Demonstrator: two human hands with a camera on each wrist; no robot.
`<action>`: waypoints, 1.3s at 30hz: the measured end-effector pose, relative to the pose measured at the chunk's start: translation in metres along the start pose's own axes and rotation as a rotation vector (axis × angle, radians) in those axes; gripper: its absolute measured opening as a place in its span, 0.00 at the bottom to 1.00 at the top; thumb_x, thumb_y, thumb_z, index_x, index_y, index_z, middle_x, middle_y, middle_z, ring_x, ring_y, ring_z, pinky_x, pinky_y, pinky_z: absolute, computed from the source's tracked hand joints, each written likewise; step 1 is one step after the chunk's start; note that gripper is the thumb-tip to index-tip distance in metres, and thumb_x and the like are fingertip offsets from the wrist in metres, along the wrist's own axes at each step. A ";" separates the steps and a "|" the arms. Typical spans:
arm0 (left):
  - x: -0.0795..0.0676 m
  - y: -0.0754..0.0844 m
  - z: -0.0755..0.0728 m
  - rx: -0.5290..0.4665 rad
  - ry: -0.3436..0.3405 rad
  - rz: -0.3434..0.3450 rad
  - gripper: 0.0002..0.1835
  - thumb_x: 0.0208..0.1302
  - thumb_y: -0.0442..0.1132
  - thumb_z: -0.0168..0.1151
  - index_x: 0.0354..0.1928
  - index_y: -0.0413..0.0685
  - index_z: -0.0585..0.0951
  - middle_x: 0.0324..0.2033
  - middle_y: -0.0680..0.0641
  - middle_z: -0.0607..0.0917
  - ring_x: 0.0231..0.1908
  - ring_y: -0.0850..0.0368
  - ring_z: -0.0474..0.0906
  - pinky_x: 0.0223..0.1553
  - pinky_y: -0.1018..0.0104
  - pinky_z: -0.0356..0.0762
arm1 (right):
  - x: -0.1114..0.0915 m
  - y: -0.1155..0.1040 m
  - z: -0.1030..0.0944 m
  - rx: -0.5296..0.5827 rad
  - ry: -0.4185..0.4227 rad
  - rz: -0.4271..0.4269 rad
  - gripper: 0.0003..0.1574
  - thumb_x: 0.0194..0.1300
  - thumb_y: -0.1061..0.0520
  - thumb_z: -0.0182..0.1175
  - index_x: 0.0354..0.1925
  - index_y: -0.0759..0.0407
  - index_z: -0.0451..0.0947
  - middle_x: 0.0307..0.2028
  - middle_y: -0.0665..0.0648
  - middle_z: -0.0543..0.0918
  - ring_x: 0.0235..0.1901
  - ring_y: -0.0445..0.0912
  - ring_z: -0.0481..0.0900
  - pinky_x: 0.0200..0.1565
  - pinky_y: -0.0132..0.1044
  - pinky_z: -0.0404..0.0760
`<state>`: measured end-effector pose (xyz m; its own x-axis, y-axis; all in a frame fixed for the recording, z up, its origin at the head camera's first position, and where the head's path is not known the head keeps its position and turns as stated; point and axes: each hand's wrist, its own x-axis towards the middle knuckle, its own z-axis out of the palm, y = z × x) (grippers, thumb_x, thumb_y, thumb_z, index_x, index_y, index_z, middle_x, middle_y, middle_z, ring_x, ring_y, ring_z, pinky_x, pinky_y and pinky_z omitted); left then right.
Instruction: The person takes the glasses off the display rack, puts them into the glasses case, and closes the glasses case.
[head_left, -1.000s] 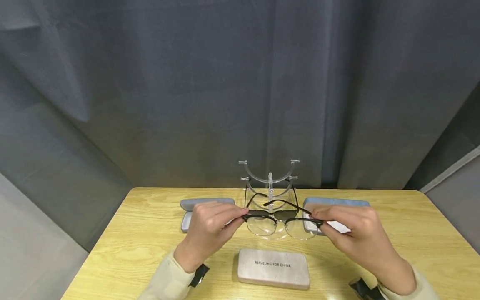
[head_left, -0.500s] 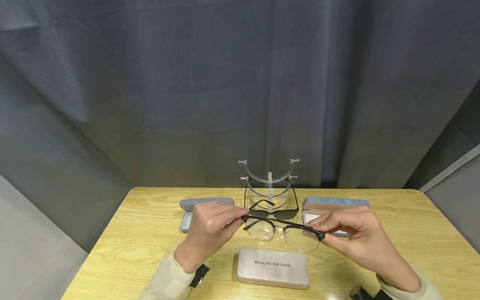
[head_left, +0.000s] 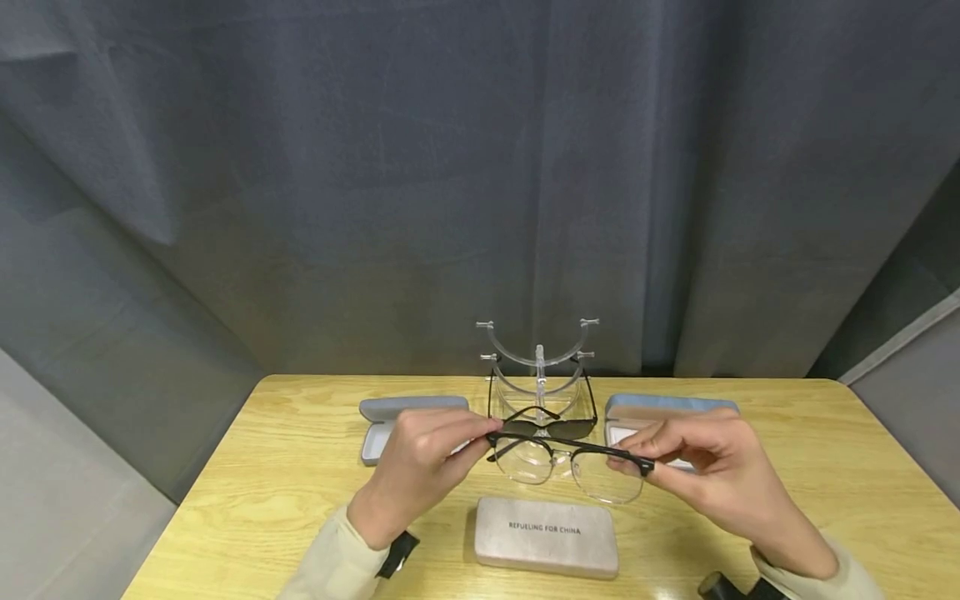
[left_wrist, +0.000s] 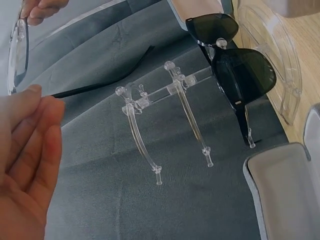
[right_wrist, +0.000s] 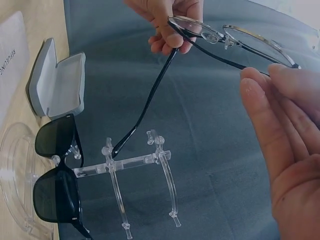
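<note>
Left hand [head_left: 427,467]: thumb and fingers pinching the 9 o'clock end of the clear-lensed glasses [head_left: 581,447].
Right hand [head_left: 720,475]: pinching the same pair at its 3 o'clock end.
Clear-lensed glasses: held up between both hands, above the tabletop [head_left: 277,500]; one black arm reaches toward 12 o'clock from the left hand's end, the other lies folded across the lenses.
Printed case [head_left: 546,537]: closed, at 6 o'clock from the glasses, lettered "REFUELING FOR CHINA".
Sunglasses [head_left: 572,429]: at 12 o'clock, on the lowest part of the stand, dark lenses facing the person.
Clear stand [head_left: 540,362]: upright at 12 o'clock, curved rungs above the sunglasses.
Grey case [head_left: 412,404]: open, at 10 o'clock, partly behind the left hand.
Blue case [head_left: 671,404]: open, at 2 o'clock, partly behind the right hand.
Curtain [head_left: 375,208]: dark grey, beyond the tabletop's 12 o'clock edge.
</note>
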<state>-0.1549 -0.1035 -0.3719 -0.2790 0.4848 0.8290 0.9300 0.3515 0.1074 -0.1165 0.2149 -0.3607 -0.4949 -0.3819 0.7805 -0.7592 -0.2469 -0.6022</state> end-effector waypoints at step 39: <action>-0.003 0.001 -0.001 -0.639 -0.042 -0.240 0.15 0.50 0.16 0.62 0.37 0.33 0.90 0.33 0.36 0.93 0.34 0.50 0.92 0.40 0.64 0.91 | 0.001 0.001 -0.005 -0.171 0.019 0.134 0.26 0.48 0.86 0.67 0.41 0.66 0.89 0.51 0.53 0.92 0.58 0.41 0.87 0.50 0.28 0.88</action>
<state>-0.1533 -0.1056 -0.3734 -0.4925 0.4877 0.7208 0.7962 -0.0820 0.5995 -0.1194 0.2187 -0.3600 -0.6027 -0.3841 0.6995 -0.7460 -0.0402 -0.6648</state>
